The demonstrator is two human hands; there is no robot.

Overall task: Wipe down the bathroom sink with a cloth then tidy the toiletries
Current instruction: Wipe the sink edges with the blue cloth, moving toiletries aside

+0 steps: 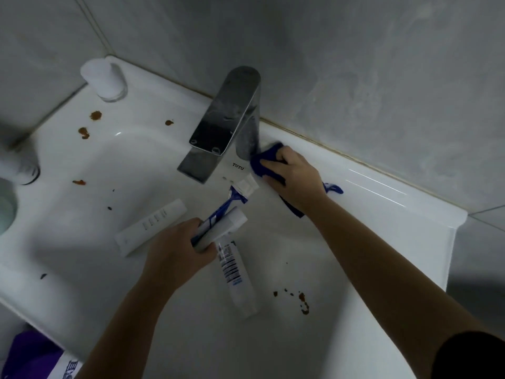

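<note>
Your right hand (291,173) is clenched on the blue cloth (266,162), pressing it onto the sink ledge just right of the faucet (226,124) base, centre-right of the frame; a tail of cloth sticks out past your wrist. Your left hand (177,247) is grasping a blue razor (232,199) together with a white tube (232,222), held over the basin near frame centre, razor head pointing up toward the faucet. Progress read: wipe is early. The ledge to the right of your cloth looks clean and glossy, but brown stains (95,115) remain at upper left of the sink (410,214) rim, one more near the faucet's left, one on the left basin slope, and a cluster at lower right of the basin. A few small dark specks sit on the left side too. So most of the sink is unwiped. Tidying has barely begun: you've lifted two items, but a long white tube (151,228) lies on the left basin slope and a printed toothpaste tube (235,274) lies in the basin just below your left hand. A white cup (105,79) stands upright in the upper-left corner of the surface. Left to do, in my judgement: clear the basin, wipe the left rim and bowl, hit the lower-right cluster, then park the toiletries.
</note>
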